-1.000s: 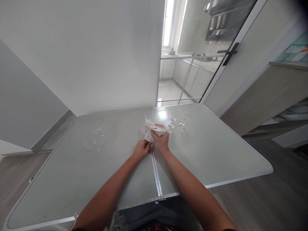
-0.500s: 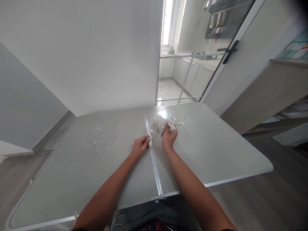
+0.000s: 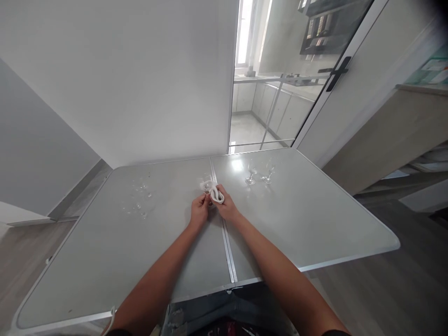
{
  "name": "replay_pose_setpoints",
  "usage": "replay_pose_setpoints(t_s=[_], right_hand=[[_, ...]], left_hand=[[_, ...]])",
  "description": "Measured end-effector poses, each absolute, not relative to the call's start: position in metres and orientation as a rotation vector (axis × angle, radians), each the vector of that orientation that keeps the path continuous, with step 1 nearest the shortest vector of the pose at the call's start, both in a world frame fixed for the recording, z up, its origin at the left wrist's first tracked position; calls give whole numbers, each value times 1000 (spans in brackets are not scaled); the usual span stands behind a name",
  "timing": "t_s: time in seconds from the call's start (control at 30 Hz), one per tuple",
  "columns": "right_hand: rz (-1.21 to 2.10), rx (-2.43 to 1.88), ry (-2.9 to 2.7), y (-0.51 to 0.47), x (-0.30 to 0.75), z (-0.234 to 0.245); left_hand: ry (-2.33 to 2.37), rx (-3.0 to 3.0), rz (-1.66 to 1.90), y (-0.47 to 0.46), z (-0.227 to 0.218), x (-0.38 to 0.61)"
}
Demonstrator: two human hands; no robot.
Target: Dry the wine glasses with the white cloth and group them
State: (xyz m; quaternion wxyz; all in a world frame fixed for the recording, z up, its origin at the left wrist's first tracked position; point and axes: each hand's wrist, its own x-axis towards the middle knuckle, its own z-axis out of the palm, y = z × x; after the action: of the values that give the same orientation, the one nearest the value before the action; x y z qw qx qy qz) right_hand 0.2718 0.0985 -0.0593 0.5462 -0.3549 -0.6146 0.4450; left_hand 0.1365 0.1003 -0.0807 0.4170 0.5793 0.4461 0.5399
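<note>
Near the table's middle seam, my left hand (image 3: 199, 211) is closed on a clear stemmed glass (image 3: 206, 178), pinching it low down. My right hand (image 3: 227, 205) is closed around a folded white cloth (image 3: 217, 195), which is pressed up against the glass. The two hands nearly touch. Part of the glass is hidden behind the fingers and cloth. To the right, two clear stemmed glasses, a nearer one (image 3: 249, 179) and another (image 3: 269, 179), stand upright on the table.
Several clear glasses (image 3: 140, 205) are grouped on the left half of the pale folding table (image 3: 308, 219), faint and hard to make out. A white wall (image 3: 157, 93) rises behind the table. A glass door with a black handle (image 3: 336, 73) is at the back right.
My right hand has come left and down with the cloth, closing the gap to my left hand. The glass now shows sharply beside the cloth. The two glasses on the right are no longer partly covered.
</note>
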Motion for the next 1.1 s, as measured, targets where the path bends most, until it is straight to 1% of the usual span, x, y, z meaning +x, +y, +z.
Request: replay_pose_setpoints(t_s=[0.1, 0.23, 0.4, 0.57, 0.67, 0.83, 0.9, 0.97, 1.1], right_hand=[[936, -858, -1740, 97, 278, -56], [862, -848, -1895, 98, 282, -51], [871, -763, -1881, 101, 289, -49], [680, -900, -1918, 109, 293, -55], [614, -959, -1971, 109, 292, -59], [626, -1110, -1914, 103, 288, -62], [652, -1112, -1931, 102, 286, -60], [764, -1085, -1900, 102, 285, -57], [1247, -903, -1600, 104, 284, -54]], left_hand=[[1155, 1482, 1393, 102, -81, 132], [1244, 1517, 1433, 103, -80, 128], [1097, 1412, 1347, 104, -80, 132], [865, 1196, 1387, 103, -77, 131], [934, 1238, 1377, 101, -74, 127], [1120, 1432, 1341, 96, -67, 128], [1195, 1435, 1388, 94, -64, 129], [1251, 1416, 1440, 94, -64, 128], [1224, 1389, 1513, 99, -67, 125]])
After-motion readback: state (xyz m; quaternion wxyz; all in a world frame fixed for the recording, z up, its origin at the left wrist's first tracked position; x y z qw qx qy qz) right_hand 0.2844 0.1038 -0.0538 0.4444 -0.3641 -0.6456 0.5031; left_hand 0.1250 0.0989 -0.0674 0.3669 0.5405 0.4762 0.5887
